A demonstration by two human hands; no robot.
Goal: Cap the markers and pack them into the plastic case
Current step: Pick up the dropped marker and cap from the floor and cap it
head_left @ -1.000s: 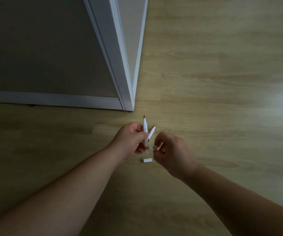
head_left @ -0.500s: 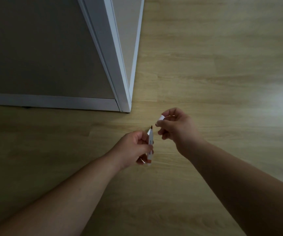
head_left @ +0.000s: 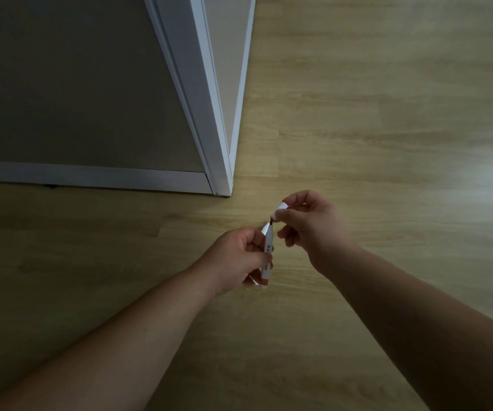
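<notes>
Nearest the camera, the left hand (head_left: 236, 258) curls its fingers round a white marker (head_left: 267, 247) with an orange band at its lower end, holding it nearly upright above the wooden floor (head_left: 372, 114). Just beyond, the marker's dark tip meets the open end of a white cap (head_left: 280, 209) pinched in the right hand (head_left: 313, 226). Farther off stands a white-framed panel corner (head_left: 220, 161).

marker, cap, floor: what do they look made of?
Marker in the left hand: probably plastic, a smooth white barrel with an orange band near its lower end and a dark tip.
Cap pinched by the right hand: probably the same white plastic, plain and matte.
Floor: wood-look planks, with grain, seams and a soft sheen; laminate or vinyl, can't tell.
</notes>
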